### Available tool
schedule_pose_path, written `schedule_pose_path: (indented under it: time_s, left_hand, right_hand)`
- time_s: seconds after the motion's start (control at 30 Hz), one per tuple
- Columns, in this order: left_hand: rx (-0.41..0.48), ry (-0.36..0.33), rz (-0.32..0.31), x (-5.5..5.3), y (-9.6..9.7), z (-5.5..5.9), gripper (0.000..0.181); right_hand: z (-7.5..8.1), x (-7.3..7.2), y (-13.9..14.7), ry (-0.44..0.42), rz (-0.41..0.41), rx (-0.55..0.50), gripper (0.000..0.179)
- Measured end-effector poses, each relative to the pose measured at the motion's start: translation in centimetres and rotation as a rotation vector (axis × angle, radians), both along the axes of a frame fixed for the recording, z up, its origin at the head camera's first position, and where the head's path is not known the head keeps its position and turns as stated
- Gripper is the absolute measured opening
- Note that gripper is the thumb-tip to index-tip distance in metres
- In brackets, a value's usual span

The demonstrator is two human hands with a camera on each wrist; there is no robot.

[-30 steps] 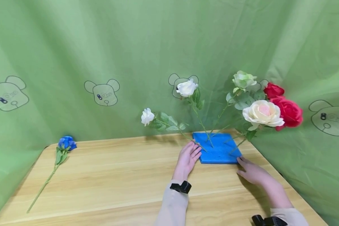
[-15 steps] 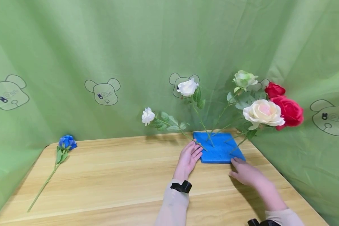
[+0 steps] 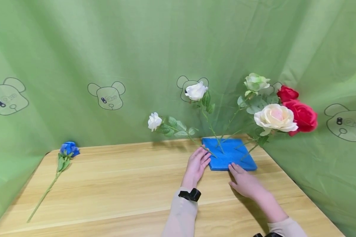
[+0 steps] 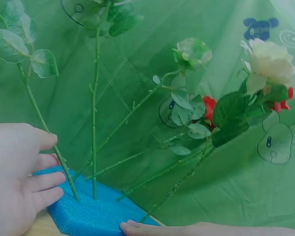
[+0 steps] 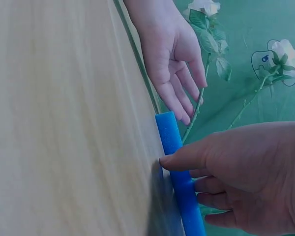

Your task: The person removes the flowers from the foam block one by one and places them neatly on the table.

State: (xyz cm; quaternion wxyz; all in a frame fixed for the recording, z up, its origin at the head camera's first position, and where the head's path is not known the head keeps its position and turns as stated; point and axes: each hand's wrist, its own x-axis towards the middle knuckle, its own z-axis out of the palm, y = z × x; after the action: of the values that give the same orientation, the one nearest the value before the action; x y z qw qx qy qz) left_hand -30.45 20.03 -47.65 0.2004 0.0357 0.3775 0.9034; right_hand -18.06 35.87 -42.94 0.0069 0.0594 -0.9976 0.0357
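Note:
A flat blue foam block (image 3: 226, 163) lies at the table's back right, with several rose stems stuck in it. My left hand (image 3: 196, 166) is at the block's left edge, fingers relaxed, right beside the stem of the low white rose (image 3: 155, 121). At the front edge, my right hand (image 3: 245, 181) touches the block; in the right wrist view its thumb is against the front side and its straight fingers reach over the top. Above the block stand a taller white rose (image 3: 196, 91), a pale green rose (image 3: 256, 83), a cream rose (image 3: 275, 117) and red roses (image 3: 303, 117).
A blue rose (image 3: 69, 149) with a long stem lies on the left of the wooden table (image 3: 115, 184). Green curtain (image 3: 148, 49) with bear-face prints hangs close behind the table and along both sides. The cream and red blooms lean out past the block's right side.
My right hand has slid left along the block's front edge, from its right corner to nearer the middle. The block's front right corner now shows. My left hand and the roses have stayed put.

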Motion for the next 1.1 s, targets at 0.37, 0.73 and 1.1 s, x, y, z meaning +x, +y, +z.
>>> schedule_pose_path:
  time_s: [0.37, 0.73, 1.1]
  left_hand:
    - [-0.118, 0.048, 0.145, -0.6, -0.1, -0.2, 0.030]
    - [-0.130, 0.085, 0.269, -0.7, 0.3, 0.1, 0.019]
    - [-0.060, 0.117, 0.359, -0.2, -0.2, 0.3, 0.015]
  right_hand:
    - [0.0, 0.3, -1.1, -0.011, 0.001, 0.010, 0.064]
    - [0.6, 0.4, -1.1, 0.012, 0.021, -0.013, 0.060]
    - [1.0, 0.7, -0.2, 0.010, 0.014, -0.041, 0.056]
